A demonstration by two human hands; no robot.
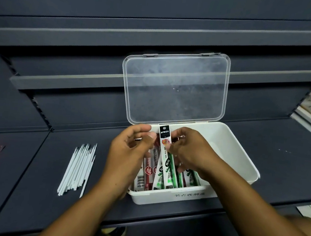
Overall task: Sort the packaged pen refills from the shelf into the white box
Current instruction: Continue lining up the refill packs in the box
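- Dark grey shelving (43, 164) is seen behind and beneath a white box (241, 163) with its clear lid (174, 87) raised.
- One packaged refill (165, 137) is pinched between the left hand (129, 153) fingers and right hand (189, 152) fingers, above the box.
- More packaged refills (166, 177) lie below the fingers, partly hidden.
- Loose white refills (78, 169) lie left of the left fingers; printing there cannot be made out.

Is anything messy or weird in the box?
A bit. One green pack sticks up slanted across the flat packs, pinched by the left hand and right hand. The packs crowd the left of the white box; its right side shows bare.
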